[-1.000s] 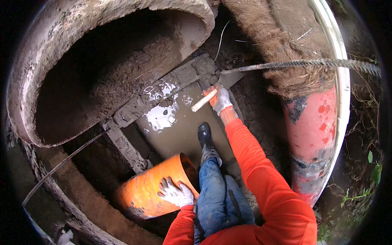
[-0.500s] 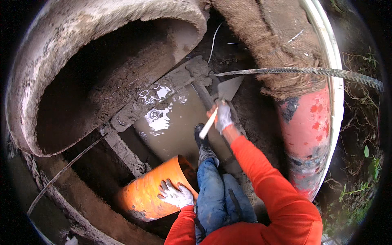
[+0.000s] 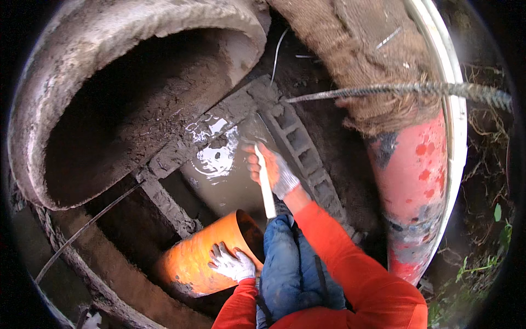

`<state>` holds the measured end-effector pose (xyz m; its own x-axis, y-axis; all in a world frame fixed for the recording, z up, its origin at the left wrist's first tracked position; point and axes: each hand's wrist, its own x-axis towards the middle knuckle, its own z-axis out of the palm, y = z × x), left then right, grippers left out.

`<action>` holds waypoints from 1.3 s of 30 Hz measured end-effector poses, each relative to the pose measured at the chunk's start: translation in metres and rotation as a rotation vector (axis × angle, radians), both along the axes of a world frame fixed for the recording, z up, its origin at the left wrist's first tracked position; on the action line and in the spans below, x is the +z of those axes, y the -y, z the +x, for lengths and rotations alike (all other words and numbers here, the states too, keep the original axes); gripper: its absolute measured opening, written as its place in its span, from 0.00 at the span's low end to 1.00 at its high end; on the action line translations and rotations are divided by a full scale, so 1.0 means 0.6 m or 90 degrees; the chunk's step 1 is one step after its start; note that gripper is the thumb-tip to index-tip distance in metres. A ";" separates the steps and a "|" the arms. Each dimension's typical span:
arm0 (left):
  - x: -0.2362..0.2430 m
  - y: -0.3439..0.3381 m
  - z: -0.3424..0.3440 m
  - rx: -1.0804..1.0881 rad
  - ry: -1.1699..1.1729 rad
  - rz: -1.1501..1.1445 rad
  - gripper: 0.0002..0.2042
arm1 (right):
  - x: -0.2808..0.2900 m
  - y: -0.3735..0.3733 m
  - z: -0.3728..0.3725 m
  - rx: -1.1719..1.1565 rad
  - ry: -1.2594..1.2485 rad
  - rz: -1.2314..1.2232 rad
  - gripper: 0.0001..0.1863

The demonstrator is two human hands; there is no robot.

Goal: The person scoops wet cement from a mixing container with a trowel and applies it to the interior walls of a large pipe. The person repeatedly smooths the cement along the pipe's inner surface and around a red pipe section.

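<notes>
My left hand [image 3: 234, 264], in a white-and-grey work glove, lies with spread fingers on the outside of a short orange pipe [image 3: 189, 253]. That pipe slants beside my legs, its round mouth facing them. Over the muddy water [image 3: 233, 194], my right hand [image 3: 278, 174] is gloved and closed round a trowel [image 3: 266, 189]. The trowel's pale handle points back toward my knees. Most of its blade is hidden or blurred beyond my fingers.
A large concrete pipe [image 3: 82, 66] opens at the upper left. Hollow blocks [image 3: 300, 141] edge the water's right side. A ribbed steel bar [image 3: 383, 90] crosses before burlap [image 3: 394, 55] and a red pipe [image 3: 411, 181]. Another bar [image 3: 82, 233] runs at lower left.
My right hand has moved left with the trowel, from above the blocks to over the water. The row of blocks now shows more. My left hand stays on the orange pipe.
</notes>
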<state>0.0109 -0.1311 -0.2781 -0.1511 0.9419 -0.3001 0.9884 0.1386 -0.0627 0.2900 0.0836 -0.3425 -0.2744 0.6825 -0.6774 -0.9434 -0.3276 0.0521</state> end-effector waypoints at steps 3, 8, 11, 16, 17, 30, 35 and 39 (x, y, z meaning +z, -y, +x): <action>0.006 -0.009 0.008 -0.025 0.008 0.027 0.25 | -0.049 -0.021 0.072 -0.066 -0.021 0.014 0.28; -0.002 -0.021 0.019 -0.029 0.028 0.011 0.25 | -0.160 -0.146 0.145 0.032 0.259 -0.067 0.22; 0.006 -0.006 0.011 -0.019 -0.011 0.015 0.24 | -0.148 -0.151 0.084 -0.054 -0.008 -0.115 0.23; -0.014 -0.025 0.029 -0.045 -0.014 -0.047 0.26 | -0.219 -0.148 0.165 -0.082 0.010 -0.109 0.24; -0.015 -0.018 0.020 -0.032 -0.027 -0.048 0.26 | -0.195 -0.158 0.134 -0.061 0.068 -0.075 0.22; -0.023 0.004 0.008 -0.047 -0.006 -0.017 0.25 | -0.201 -0.159 0.075 0.074 0.341 -0.133 0.08; -0.021 0.014 -0.004 -0.068 -0.016 -0.018 0.24 | -0.204 -0.067 0.081 -0.047 0.250 -0.076 0.15; -0.018 0.013 -0.001 -0.073 -0.024 -0.010 0.24 | -0.181 -0.045 0.068 -0.159 0.167 -0.114 0.10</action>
<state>0.0103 -0.1389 -0.2889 -0.0544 0.9488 -0.3112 0.9945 0.0235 -0.1022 0.3309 0.1106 -0.4513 0.0837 0.5713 -0.8165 -0.9817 -0.0936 -0.1661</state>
